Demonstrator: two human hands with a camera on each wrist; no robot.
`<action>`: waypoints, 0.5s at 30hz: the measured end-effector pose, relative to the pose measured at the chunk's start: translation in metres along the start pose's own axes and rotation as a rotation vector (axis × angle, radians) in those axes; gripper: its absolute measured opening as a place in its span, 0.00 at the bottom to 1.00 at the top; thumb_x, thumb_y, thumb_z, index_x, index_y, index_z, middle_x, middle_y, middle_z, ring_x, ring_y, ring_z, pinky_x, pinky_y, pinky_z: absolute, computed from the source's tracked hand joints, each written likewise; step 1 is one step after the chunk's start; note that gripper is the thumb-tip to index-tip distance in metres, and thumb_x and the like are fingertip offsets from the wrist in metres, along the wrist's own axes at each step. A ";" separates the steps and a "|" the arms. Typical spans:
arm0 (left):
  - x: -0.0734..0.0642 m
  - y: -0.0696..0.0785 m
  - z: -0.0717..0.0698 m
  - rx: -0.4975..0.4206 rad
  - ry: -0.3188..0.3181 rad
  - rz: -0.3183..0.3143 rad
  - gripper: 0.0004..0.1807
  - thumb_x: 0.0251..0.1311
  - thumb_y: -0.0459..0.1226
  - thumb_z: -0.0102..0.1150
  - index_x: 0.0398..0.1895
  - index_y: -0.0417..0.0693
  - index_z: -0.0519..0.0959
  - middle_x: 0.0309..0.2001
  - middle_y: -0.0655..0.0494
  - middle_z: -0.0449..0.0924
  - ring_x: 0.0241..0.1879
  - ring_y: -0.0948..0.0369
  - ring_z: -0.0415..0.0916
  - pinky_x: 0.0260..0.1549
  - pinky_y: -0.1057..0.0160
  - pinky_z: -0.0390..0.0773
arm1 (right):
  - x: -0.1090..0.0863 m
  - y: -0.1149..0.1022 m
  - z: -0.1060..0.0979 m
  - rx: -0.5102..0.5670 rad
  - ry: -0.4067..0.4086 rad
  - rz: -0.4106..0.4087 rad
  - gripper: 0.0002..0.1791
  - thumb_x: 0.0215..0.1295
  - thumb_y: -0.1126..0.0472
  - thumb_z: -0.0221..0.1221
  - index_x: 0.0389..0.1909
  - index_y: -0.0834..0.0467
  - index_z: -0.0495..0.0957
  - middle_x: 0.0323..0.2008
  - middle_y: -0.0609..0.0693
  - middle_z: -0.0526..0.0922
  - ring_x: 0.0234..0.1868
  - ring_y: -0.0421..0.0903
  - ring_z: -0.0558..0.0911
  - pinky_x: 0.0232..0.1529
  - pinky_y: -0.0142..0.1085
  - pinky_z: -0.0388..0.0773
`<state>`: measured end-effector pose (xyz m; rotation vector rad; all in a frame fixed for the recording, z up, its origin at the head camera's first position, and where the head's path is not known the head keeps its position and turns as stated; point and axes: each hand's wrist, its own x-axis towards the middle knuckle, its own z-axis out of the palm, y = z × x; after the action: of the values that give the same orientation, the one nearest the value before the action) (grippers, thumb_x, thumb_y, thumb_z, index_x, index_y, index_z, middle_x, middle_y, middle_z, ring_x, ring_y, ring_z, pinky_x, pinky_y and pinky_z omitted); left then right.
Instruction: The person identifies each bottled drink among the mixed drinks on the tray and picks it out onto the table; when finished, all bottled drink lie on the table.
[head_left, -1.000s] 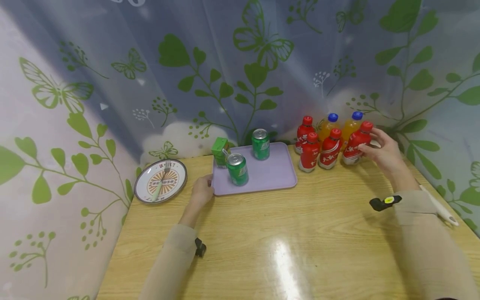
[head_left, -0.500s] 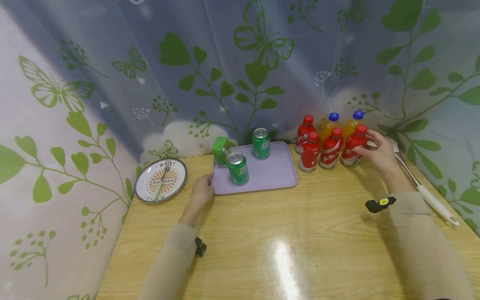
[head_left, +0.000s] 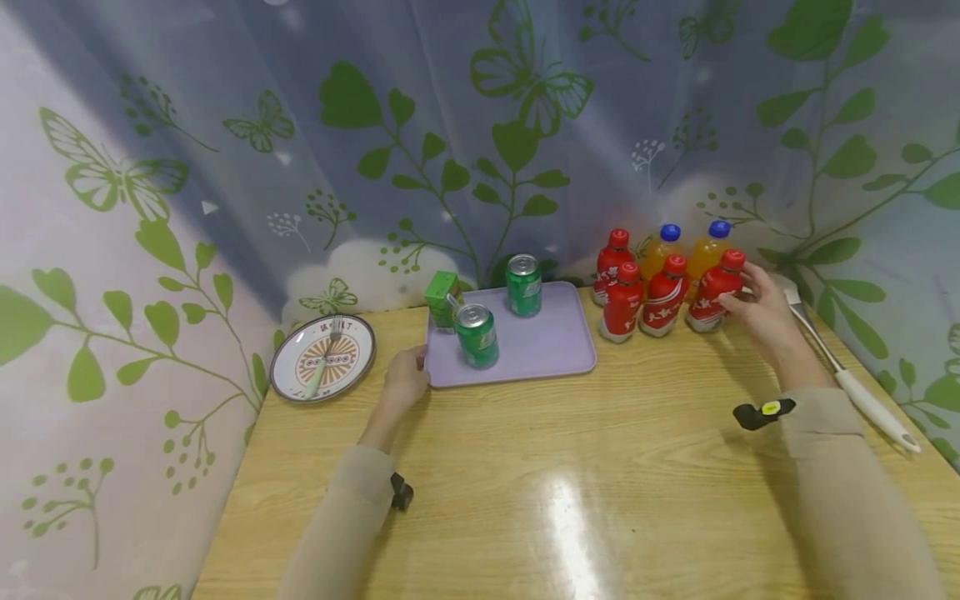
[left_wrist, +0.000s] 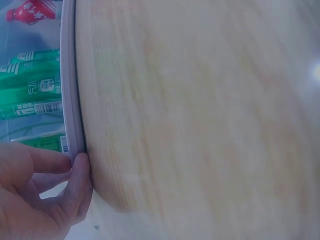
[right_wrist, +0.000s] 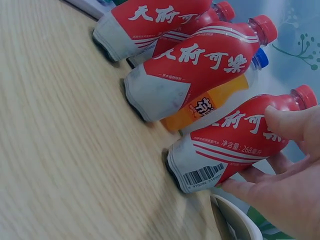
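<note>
My left hand (head_left: 406,376) pinches the left front corner of a lilac tray (head_left: 551,358); in the left wrist view, thumb and fingertips close on its rim (left_wrist: 71,100). On the tray stand two green drink cans (head_left: 477,337) (head_left: 524,286) and a green drink carton (head_left: 443,298). At the right, my right hand (head_left: 767,321) grips a red-labelled cola bottle (head_left: 715,293), thumb across its front and fingers behind, as the right wrist view shows. That bottle (right_wrist: 235,145) stands at the right end of the front row, beside two like bottles (head_left: 663,297) (head_left: 622,302).
Behind the front row are another red bottle (head_left: 613,260) and two orange drink bottles (head_left: 663,249) (head_left: 708,253) with blue caps. A white-handled spatula (head_left: 873,408) lies at the table's right edge. A plate (head_left: 281,367) with a fork (head_left: 318,371) sits at the left. A patterned curtain (head_left: 420,208) borders the back.
My right hand first shifts the cola bottle left and down toward the row, then slightly back right. The spatula's neck and head come into view. My left hand stays on the tray.
</note>
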<state>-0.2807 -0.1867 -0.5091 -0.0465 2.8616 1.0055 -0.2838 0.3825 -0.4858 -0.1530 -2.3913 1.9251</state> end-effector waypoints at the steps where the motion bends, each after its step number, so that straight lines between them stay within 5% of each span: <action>1: 0.000 0.000 0.000 0.003 0.001 0.001 0.34 0.58 0.21 0.52 0.73 0.33 0.71 0.60 0.32 0.83 0.63 0.40 0.80 0.65 0.44 0.80 | 0.000 0.001 0.000 -0.030 -0.003 0.000 0.41 0.79 0.59 0.54 0.86 0.41 0.46 0.86 0.58 0.47 0.69 0.45 0.70 0.50 0.15 0.76; 5: -0.001 0.000 0.001 0.008 0.002 0.002 0.34 0.59 0.21 0.51 0.73 0.33 0.71 0.60 0.32 0.83 0.63 0.40 0.80 0.65 0.44 0.80 | 0.001 0.004 0.000 -0.085 -0.008 -0.002 0.41 0.80 0.55 0.53 0.86 0.40 0.44 0.86 0.59 0.46 0.81 0.60 0.61 0.52 0.13 0.74; 10: 0.000 0.002 0.003 -0.011 -0.005 0.005 0.34 0.59 0.21 0.50 0.73 0.34 0.71 0.64 0.32 0.80 0.68 0.39 0.77 0.69 0.43 0.78 | -0.003 0.004 0.002 -0.107 0.009 -0.018 0.41 0.82 0.57 0.51 0.87 0.44 0.42 0.86 0.61 0.48 0.82 0.65 0.59 0.53 0.13 0.74; 13: 0.000 0.004 0.004 0.000 -0.024 0.016 0.34 0.60 0.21 0.49 0.74 0.34 0.70 0.68 0.32 0.78 0.72 0.38 0.73 0.72 0.43 0.74 | -0.009 0.000 0.001 -0.142 0.043 -0.026 0.41 0.82 0.55 0.49 0.87 0.46 0.39 0.86 0.61 0.47 0.83 0.66 0.56 0.70 0.25 0.73; 15: -0.002 0.007 0.003 0.025 -0.030 0.022 0.34 0.62 0.22 0.48 0.75 0.34 0.69 0.69 0.32 0.76 0.73 0.38 0.72 0.73 0.42 0.73 | -0.016 -0.008 0.001 -0.156 0.092 -0.028 0.41 0.83 0.51 0.47 0.87 0.46 0.38 0.86 0.61 0.44 0.85 0.64 0.51 0.82 0.39 0.65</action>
<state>-0.2791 -0.1793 -0.5067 0.0029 2.8534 0.9652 -0.2684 0.3776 -0.4786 -0.2105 -2.4672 1.6802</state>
